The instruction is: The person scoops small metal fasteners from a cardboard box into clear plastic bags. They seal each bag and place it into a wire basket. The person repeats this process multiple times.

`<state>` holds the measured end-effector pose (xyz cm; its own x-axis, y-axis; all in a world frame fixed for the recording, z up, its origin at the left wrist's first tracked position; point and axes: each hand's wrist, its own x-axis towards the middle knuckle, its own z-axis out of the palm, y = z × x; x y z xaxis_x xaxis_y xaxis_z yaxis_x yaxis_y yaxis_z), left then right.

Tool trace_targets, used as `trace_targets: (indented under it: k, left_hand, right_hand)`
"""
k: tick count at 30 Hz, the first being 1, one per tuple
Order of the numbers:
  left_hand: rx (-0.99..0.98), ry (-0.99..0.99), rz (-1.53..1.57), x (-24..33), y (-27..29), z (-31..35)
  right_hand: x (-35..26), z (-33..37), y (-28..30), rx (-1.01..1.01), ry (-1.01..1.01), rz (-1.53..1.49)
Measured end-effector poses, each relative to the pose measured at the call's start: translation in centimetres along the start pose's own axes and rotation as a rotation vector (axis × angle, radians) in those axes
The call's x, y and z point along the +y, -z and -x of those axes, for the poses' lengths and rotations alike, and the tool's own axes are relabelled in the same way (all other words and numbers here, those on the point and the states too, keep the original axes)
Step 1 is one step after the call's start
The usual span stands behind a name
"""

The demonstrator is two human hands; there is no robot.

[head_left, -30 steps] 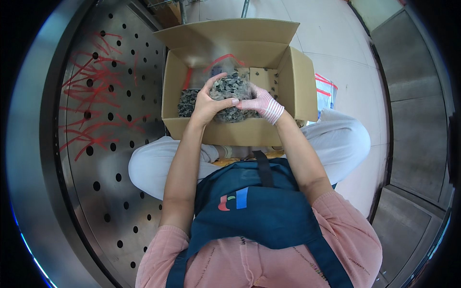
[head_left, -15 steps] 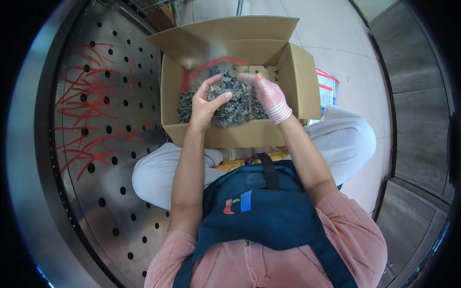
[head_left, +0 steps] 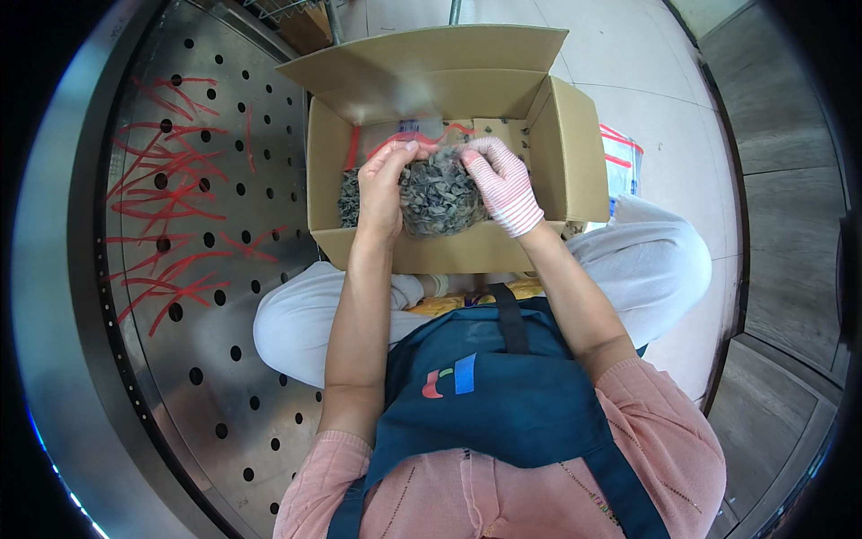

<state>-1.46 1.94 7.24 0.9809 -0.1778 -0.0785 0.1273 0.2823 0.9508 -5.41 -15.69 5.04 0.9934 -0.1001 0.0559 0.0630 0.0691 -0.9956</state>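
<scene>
A clear plastic bag [head_left: 440, 196] full of dark grey-green dried flakes, possibly dried black fungus, hangs between my hands over the open cardboard box [head_left: 440, 259]. My left hand [head_left: 384, 187], bare, has thumb and fingers pinched at the bag's upper left edge. On the upper right edge my right hand [head_left: 503, 184], in a red-and-white striped glove, closes its thumb and fingers on the plastic. Behind it in the box lies clear plastic with a red strip [head_left: 382, 145]; I cannot tell whether it joins the held bag. More flakes [head_left: 348, 199] show at the box's left side.
To the left stands a perforated metal panel [head_left: 206, 350] with several red strips [head_left: 166, 211] lying on it. Flat clear packaging with red strips [head_left: 621, 162] lies on the floor tiles right of the box. A wire rack [head_left: 269, 7] shows at the top.
My left thumb has moved up from the bag's front to its top edge. My right fingers have closed from spread to pinching the plastic. The view has shifted slightly.
</scene>
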Motion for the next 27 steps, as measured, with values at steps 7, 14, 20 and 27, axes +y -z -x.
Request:
trace_targets:
  k: [7,14,20,27]
  left_hand:
    - [-0.037,-0.012,0.034,0.1,-0.2,-0.1]
    - [0.005,0.028,0.004,0.1,0.3,-0.4]
    - [-0.017,0.082,-0.014,0.4,0.1,-0.9]
    - [-0.174,-0.095,-0.373,1.1,-1.0,0.0]
  right_hand:
    - [1.1,-0.6,-0.2,-0.006,-0.047,-0.275]
    - [0.2,-1.2,0.3,-0.028,-0.034,-0.236]
    - [0.8,-1.6,0.1,0.012,-0.082,-0.343]
    - [2.1,-2.2,0.6,0.037,-0.116,-0.5]
